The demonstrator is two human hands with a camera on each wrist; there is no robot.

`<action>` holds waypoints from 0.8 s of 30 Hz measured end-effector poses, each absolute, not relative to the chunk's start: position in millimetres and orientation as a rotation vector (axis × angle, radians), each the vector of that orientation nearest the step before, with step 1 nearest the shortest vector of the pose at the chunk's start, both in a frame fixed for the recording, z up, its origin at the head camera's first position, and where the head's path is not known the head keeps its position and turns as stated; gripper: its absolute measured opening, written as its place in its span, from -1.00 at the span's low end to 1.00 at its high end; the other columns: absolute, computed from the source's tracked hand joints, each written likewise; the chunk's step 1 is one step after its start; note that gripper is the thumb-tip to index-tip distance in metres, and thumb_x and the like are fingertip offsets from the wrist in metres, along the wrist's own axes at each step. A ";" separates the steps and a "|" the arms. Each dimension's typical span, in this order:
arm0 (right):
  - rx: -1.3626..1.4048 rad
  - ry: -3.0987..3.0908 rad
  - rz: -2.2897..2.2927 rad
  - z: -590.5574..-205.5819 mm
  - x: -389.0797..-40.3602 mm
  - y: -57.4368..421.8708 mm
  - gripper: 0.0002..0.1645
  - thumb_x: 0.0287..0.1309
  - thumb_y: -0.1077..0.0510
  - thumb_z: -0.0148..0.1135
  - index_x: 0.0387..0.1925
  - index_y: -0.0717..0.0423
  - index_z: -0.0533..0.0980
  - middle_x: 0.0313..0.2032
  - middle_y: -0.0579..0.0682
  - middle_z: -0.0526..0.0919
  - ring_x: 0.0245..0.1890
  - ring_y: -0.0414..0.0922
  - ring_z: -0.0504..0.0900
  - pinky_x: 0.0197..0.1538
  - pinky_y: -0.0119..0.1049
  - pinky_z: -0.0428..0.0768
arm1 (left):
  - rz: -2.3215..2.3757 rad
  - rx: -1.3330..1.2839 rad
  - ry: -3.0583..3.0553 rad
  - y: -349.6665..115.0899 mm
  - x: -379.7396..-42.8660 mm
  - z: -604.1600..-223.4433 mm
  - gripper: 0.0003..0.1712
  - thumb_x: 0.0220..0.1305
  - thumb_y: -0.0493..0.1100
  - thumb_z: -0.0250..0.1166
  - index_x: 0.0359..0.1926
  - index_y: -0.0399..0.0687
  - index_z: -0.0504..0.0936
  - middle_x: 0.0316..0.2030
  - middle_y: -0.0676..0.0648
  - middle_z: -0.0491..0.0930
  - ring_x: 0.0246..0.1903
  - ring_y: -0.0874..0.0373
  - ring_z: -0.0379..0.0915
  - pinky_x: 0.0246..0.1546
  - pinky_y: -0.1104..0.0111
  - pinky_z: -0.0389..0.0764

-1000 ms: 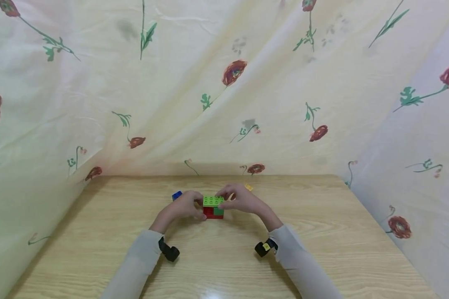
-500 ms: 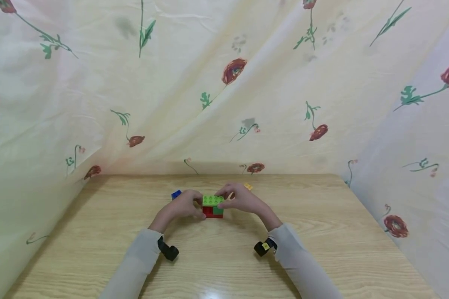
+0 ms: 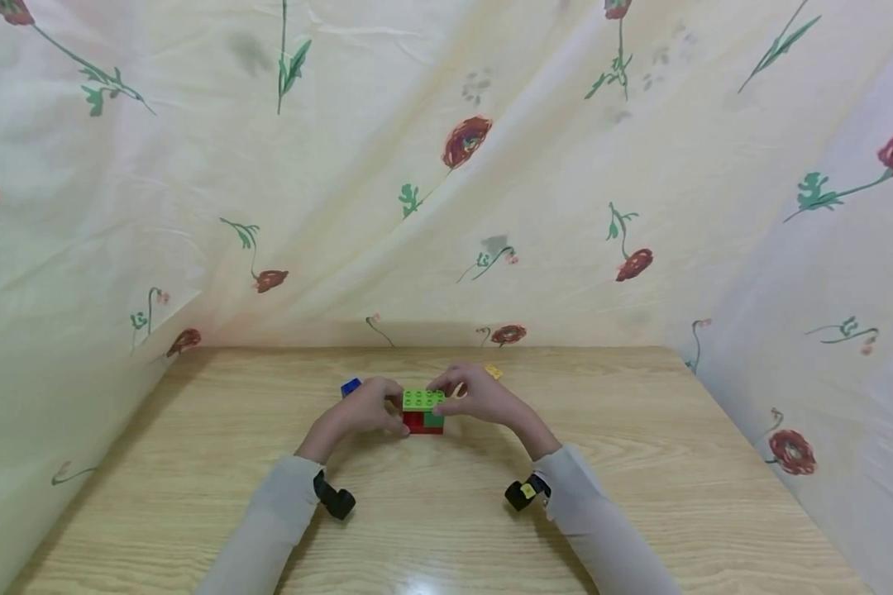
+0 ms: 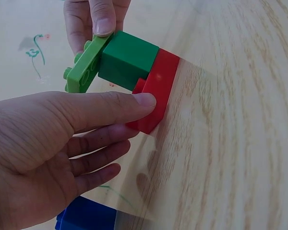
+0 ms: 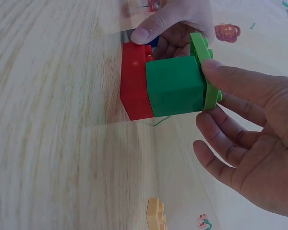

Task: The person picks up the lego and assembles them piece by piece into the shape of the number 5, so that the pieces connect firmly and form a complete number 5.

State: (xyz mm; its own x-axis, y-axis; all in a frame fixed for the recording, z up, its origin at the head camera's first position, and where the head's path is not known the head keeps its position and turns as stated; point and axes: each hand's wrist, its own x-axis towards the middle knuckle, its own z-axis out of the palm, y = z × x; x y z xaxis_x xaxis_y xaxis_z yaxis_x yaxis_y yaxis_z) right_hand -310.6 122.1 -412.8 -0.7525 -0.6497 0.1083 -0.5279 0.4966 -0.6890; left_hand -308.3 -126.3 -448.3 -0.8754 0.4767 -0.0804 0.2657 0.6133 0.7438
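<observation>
A small stack of toy building bricks stands on the table between the hands. At its bottom is a red brick (image 4: 164,79), with a dark green brick (image 5: 175,86) on the right part of it. A flat light green studded plate (image 3: 419,401) lies across the top, reaching left over a gap above the red brick. My left hand (image 3: 372,405) pinches the red brick's left end, thumb on the near side. My right hand (image 3: 482,397) pinches the light green plate's right end above the dark green brick, thumb in front. Fingertips behind the stack are partly hidden.
A blue brick (image 3: 350,387) lies behind the left hand. Farther back to the right is a yellow-orange brick (image 3: 494,371). The wooden table (image 3: 432,529) meets a flowered cloth (image 3: 342,273) at its back and sides.
The hands and the brick stack hold practically the same place throughout. Only the head view has shifted very slightly.
</observation>
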 end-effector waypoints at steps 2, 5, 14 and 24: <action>-1.028 2.576 -1.095 -412.8 -310.3 121.8 -0.60 0.20 0.10 0.46 0.06 0.11 0.68 -0.06 0.04 0.70 -0.10 -0.08 0.61 0.02 -0.19 0.60 | 1.128 0.596 2.566 -126.1 -307.9 -447.7 -0.74 0.02 -0.21 0.61 -0.27 -0.01 0.73 -0.19 0.06 0.70 -0.19 0.12 0.47 -0.15 0.26 0.46; -1.039 2.581 -1.092 -412.6 -310.0 121.6 -0.60 0.20 0.11 0.46 0.06 0.12 0.68 -0.07 0.04 0.70 -0.10 -0.05 0.61 0.01 -0.21 0.58 | 1.134 0.596 2.565 -125.7 -306.8 -446.9 -0.74 0.02 -0.22 0.61 -0.26 -0.02 0.73 -0.19 0.05 0.70 -0.20 0.12 0.47 -0.16 0.27 0.47; -1.031 2.580 -1.084 -412.6 -309.5 121.3 -0.60 0.19 0.09 0.47 0.06 0.10 0.68 -0.07 0.03 0.70 -0.10 -0.04 0.61 0.00 -0.20 0.58 | 1.132 0.607 2.561 -125.9 -307.0 -448.4 -0.75 0.03 -0.21 0.61 -0.26 -0.02 0.73 -0.17 0.04 0.70 -0.20 0.13 0.47 -0.17 0.30 0.47; -1.033 2.587 -1.090 -413.4 -309.5 121.0 -0.62 0.18 0.10 0.48 0.03 0.09 0.69 -0.08 0.01 0.69 -0.10 -0.02 0.61 0.00 -0.19 0.59 | 1.144 0.620 2.561 -125.9 -307.3 -446.8 -0.75 0.02 -0.23 0.61 -0.28 -0.07 0.72 -0.19 0.02 0.70 -0.22 0.13 0.46 -0.22 0.31 0.46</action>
